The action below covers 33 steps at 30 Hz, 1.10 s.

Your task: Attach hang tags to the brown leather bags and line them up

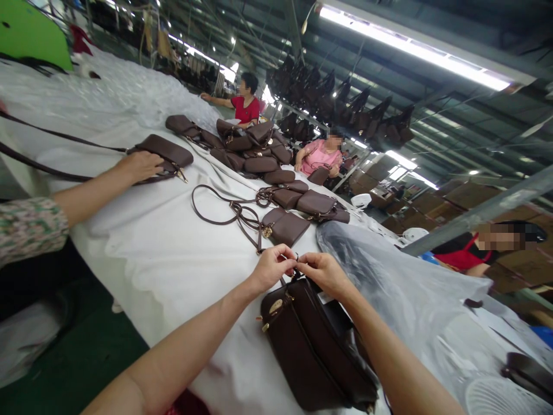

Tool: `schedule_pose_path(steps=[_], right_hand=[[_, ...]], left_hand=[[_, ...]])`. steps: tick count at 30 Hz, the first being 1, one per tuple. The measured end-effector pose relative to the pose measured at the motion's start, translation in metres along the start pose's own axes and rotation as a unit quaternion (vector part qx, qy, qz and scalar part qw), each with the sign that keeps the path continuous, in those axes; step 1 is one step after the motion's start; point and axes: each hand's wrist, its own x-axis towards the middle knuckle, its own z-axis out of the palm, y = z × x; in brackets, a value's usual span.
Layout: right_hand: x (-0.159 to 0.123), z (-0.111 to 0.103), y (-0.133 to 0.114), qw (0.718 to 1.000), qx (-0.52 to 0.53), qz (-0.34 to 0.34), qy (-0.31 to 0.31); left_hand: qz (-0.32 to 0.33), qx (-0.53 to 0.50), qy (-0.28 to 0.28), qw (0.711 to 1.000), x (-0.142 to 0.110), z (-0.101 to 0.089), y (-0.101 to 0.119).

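Above the near part of the white table, held left hand and right hand together, thumbs and fingertips pinched nearly closed on a dark bit, too small to identify. Couldn't tell each hand's exact share of the grip. Had a dark brown bag on the table just below both hands, between the forearms, top end toward the fingers. Saw a gold badge and a zip pull near the bag's upper left corner.

Just past the left hand, saw a brown pouch with a gold charm and a thin strap looped out over the cloth to the left. Farther back, saw a pile of similar brown goods.

Off to the left, logged a co-worker's hand laid on a purse, below it a floral sleeve. Across the table, spotted a person in red, one arm stretched out, and a person in pink with a brown item at the hands. Beside the right forearm, noted clear plastic. Behind at right, saw stacked cartons; overhead, hanging bags and a long lamp.
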Motion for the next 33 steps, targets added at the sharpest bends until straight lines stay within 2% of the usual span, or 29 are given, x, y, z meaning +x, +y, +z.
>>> schedule_pose_path(steps=[5, 9, 11, 16, 25, 33], right_hand=[[0.000, 0.001, 0.000, 0.999, -0.037, 0.000, 0.019], [0.001, 0.000, 0.002, 0.994, -0.091, -0.008, 0.059], [0.002, 0.000, 0.003, 0.995, -0.081, -0.009, 0.049], [0.004, 0.004, 0.002, 0.999, -0.028, 0.001, 0.025], [0.007, 0.002, 0.003, 0.997, -0.066, -0.031, 0.025], [0.009, 0.008, 0.002, 0.998, -0.056, -0.031, 0.029]], left_hand=[[0.047, 0.110, -0.025, 0.992, -0.002, -0.003, 0.003], [-0.006, 0.042, -0.040, 0.998, -0.001, -0.009, -0.004], [-0.028, 0.000, -0.034, 0.999, 0.000, -0.012, -0.008], [-0.024, -0.033, -0.023, 0.999, 0.002, -0.011, -0.009], [-0.047, -0.040, -0.024, 0.998, 0.004, -0.009, -0.006], [-0.055, -0.054, -0.056, 0.995, 0.002, -0.014, -0.007]])
